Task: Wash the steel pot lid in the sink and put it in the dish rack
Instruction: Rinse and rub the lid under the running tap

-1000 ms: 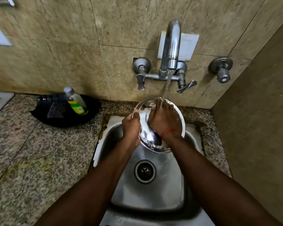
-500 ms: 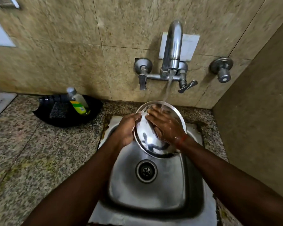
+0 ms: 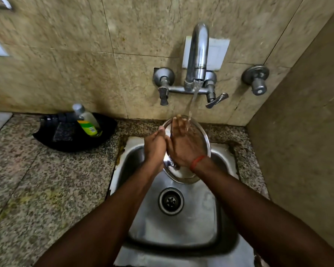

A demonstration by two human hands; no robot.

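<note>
The round steel pot lid [image 3: 201, 137] is held tilted over the back of the steel sink [image 3: 181, 224], under the running tap [image 3: 198, 54]. My left hand [image 3: 155, 146] grips the lid's left rim. My right hand [image 3: 184, 143], with a red thread on the wrist, lies flat with its fingers spread on the lid's face, and water runs over the fingertips. Both hands hide much of the lid. No dish rack is in view.
A black tray [image 3: 73, 139] on the speckled granite counter [image 3: 37, 189] left of the sink holds a green-labelled soap bottle [image 3: 87, 122] and a dark scrub pad [image 3: 63, 132]. A second wall valve [image 3: 256, 79] sits right of the tap. A tiled wall closes the right side.
My right hand has slid up the lid's face toward the water stream, fingers now pointing up. The lid has tilted a little more upright. The left hand stays on the rim.
</note>
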